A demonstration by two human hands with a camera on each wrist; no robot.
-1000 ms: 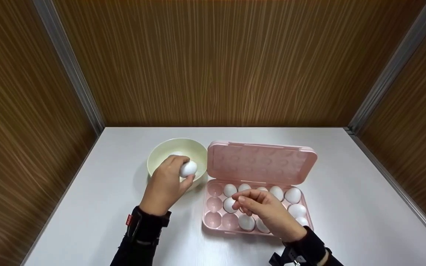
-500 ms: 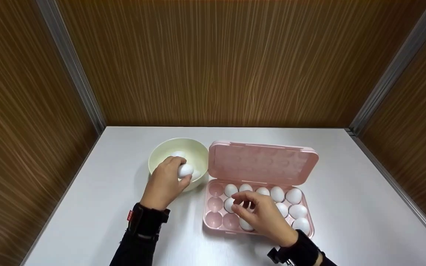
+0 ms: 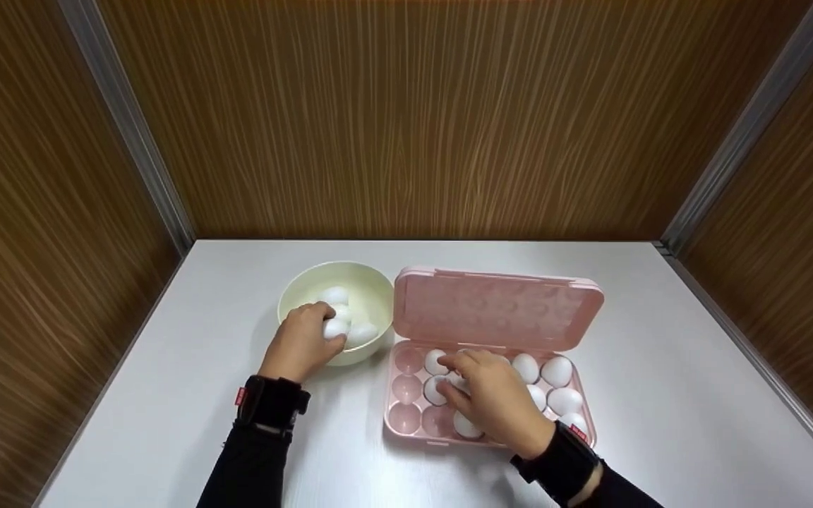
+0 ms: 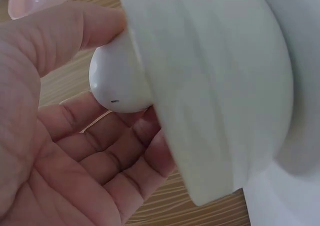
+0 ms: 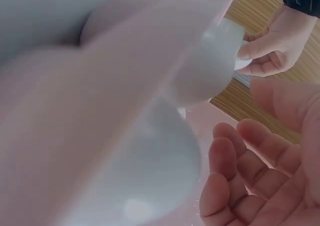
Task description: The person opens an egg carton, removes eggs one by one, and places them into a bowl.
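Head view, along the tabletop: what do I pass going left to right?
Left hand holding an egg at the cream bowl's near rim → two more eggs in the bowl → pink egg carton's empty left cells → right hand over the carton's eggs → uncovered eggs at its right end.

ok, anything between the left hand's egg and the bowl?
Nothing visible. The left hand holds the egg over the near rim of the bowl, fingers curled round it. Two other eggs already lie inside, close beside it, so it may settle against them.
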